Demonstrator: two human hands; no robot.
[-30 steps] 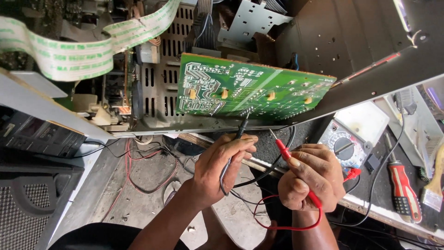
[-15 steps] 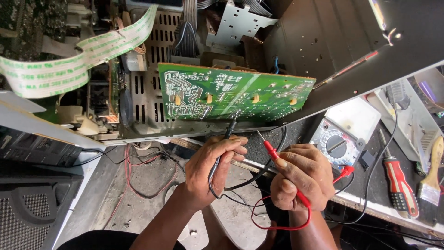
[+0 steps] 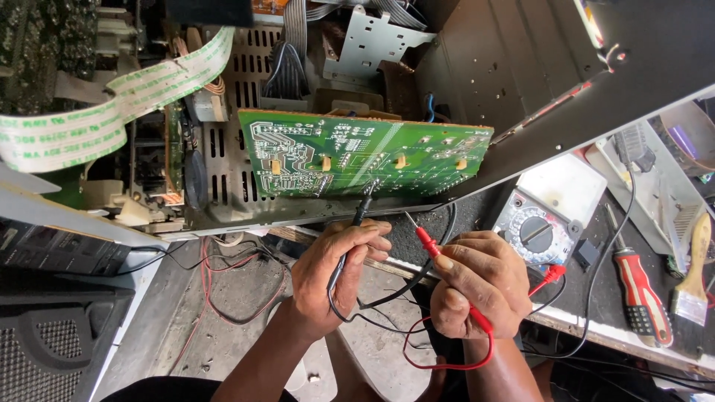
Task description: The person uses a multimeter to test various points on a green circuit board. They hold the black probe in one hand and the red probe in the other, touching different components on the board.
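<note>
A rough grey concrete floor [image 3: 223, 320] is seen below and to the left of the hands, strewn with loose red and black wires [image 3: 216, 283]. To their right, a dark workbench [image 3: 596, 298] with a pale wooden edge is lit by bright daylight. A dark speaker grille [image 3: 52, 350] is seen at the far lower left.

Black probe [image 3: 350, 242]: lower shaft hidden inside left hand [image 3: 335, 279]. Red probe [image 3: 447, 279]: mid section hidden under right hand [image 3: 477, 286] fingers. Ribbon cable [image 3: 112, 112] cut off at left edge. Brush [image 3: 694, 277] cut off at right edge. Circuit board [image 3: 357, 152] component markings too small to tell.
</note>
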